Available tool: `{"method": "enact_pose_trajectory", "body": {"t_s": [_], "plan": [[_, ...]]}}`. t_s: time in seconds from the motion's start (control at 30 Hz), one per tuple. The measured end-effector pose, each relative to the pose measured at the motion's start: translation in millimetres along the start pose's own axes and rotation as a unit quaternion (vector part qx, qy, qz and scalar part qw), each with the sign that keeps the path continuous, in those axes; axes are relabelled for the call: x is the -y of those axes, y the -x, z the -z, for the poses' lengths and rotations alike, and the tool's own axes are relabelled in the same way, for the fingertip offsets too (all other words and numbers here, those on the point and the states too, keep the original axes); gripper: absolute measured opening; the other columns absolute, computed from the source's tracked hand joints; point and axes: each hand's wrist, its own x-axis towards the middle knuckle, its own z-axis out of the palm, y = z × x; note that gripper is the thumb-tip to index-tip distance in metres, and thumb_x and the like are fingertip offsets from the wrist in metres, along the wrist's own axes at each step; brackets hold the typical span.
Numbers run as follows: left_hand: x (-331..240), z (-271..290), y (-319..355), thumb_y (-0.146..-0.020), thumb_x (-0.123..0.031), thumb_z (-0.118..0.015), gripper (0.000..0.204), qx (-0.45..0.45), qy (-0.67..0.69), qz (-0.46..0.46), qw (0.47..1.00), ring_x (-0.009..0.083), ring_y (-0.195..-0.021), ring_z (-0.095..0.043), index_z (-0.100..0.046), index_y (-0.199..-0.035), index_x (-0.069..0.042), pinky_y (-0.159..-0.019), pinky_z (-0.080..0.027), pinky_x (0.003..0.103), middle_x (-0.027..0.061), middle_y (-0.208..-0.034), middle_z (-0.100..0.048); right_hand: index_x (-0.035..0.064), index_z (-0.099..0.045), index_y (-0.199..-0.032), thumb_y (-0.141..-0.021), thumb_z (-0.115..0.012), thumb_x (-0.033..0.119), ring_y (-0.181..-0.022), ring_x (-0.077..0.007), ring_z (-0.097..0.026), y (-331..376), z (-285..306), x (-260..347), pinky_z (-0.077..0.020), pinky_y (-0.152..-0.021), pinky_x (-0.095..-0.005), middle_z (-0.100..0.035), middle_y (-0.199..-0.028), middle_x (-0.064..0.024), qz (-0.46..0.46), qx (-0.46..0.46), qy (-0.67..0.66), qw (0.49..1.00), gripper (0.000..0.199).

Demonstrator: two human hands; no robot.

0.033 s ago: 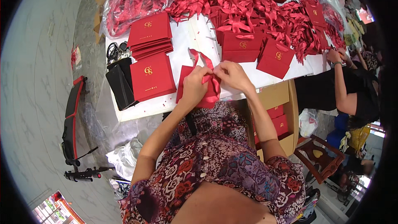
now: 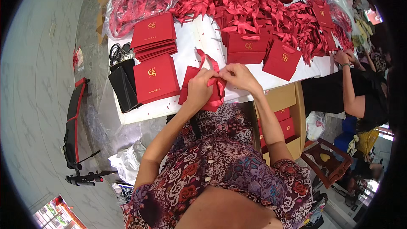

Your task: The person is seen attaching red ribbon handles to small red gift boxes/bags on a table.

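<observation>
A small red paper bag point(image 2: 189, 75) lies at the table's near edge, partly hidden under my left hand point(image 2: 201, 87). Red ribbon point(image 2: 218, 92) runs over the bag, and one loop of it stands up beyond my fingers. My left hand is closed, pinching the ribbon. Close beside it, my right hand point(image 2: 240, 77) pinches with thumb and forefinger at the same ribbon; the fingertips of both hands nearly meet. To the left lie a flat red bag point(image 2: 157, 82) with gold print and a stack of red bags point(image 2: 153, 38).
A heap of ribboned bags point(image 2: 258, 12) covers the table's far side, beside a clear plastic bag point(image 2: 142, 0). Two bags with handles point(image 2: 247, 50) lie right of my hands. A black phone point(image 2: 123, 87) is at the left edge, an open carton point(image 2: 280, 95) below right. Another person's hands point(image 2: 342, 57) work farther right.
My right fingertips have come slightly closer to my left ones. The ribbon loop has shifted a little to the right.
</observation>
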Motion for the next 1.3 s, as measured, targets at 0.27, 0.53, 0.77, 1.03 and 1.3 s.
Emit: {"method": "enact_pose_trajectory", "body": {"t_s": [0.27, 0.53, 0.77, 1.03, 1.3], "plan": [[-0.1, -3.6, 3.6, -0.075, 0.007, -0.065, 0.025, 0.011, 0.015, -0.088, 0.996, 0.0334, -0.084, -0.068, -0.069, -0.096, -0.006, -0.068, -0.054, 0.040, 0.0108, -0.093, -0.067, 0.0005, -0.065, -0.066, -0.083, -0.069, 0.020, -0.050, -0.0059, -0.050, -7.5, -3.5, -28.0, -0.0372, -0.049, -0.0251, -0.054, -0.053, 0.0030, -0.124, 0.175, -0.220, 0.952, 0.027], [4.5, -4.1, -4.3, -0.075, 0.007, -0.065, 0.022, 0.008, 0.065, -0.071, 0.995, 0.0338, -0.087, -0.068, -0.067, -0.095, -0.003, -0.073, -0.054, 0.038, 0.0131, -0.093, -0.067, 0.0024, -0.073, -0.074, -0.078, -0.073, 0.024, -0.054, -0.0077, -0.055, 8.0, -21.9, -5.3, -0.0415, -0.051, -0.0268, -0.059, -0.056, -0.0001, -0.178, -0.057, -0.126, 0.974, 0.022], [12.2, -11.4, -5.2, -0.081, -0.004, -0.074, 0.022, -0.105, 0.027, -0.053, 0.993, 0.0289, -0.095, -0.064, -0.071, -0.102, -0.004, -0.078, -0.052, 0.034, 0.0145, -0.108, -0.062, 0.0022, -0.071, -0.086, -0.089, -0.069, 0.027, -0.058, -0.0158, -0.057, 10.4, -3.2, 2.0, -0.0449, -0.057, -0.0318, -0.060, -0.066, -0.0054, -0.179, -0.197, -0.020, 0.964, 0.025], [17.2, -3.8, 3.1, -0.085, -0.010, -0.073, 0.017, -0.121, 0.069, 0.070, 0.988, 0.0246, -0.076, -0.064, -0.072, -0.101, -0.005, -0.070, -0.050, 0.034, 0.0120, -0.089, -0.064, 0.0020, -0.071, -0.092, -0.090, -0.070, 0.018, -0.065, -0.0118, -0.057, 26.2, -27.9, 32.2, -0.0453, -0.060, -0.0260, -0.064, -0.076, -0.0053, -0.084, -0.207, -0.132, 0.966, 0.016], [-1.2, -4.0, 11.8, -0.085, -0.008, -0.068, 0.020, -0.086, -0.032, 0.019, 0.996, 0.0362, -0.078, -0.063, -0.067, -0.105, -0.007, -0.066, -0.051, 0.041, 0.0154, -0.088, -0.061, -0.0004, -0.068, -0.089, -0.091, -0.070, 0.015, -0.059, -0.0059, -0.054, 14.8, -61.9, 33.6, -0.0442, -0.055, -0.0227, -0.064, -0.069, -0.0010, -0.134, -0.126, -0.297, 0.937, 0.016]]}}
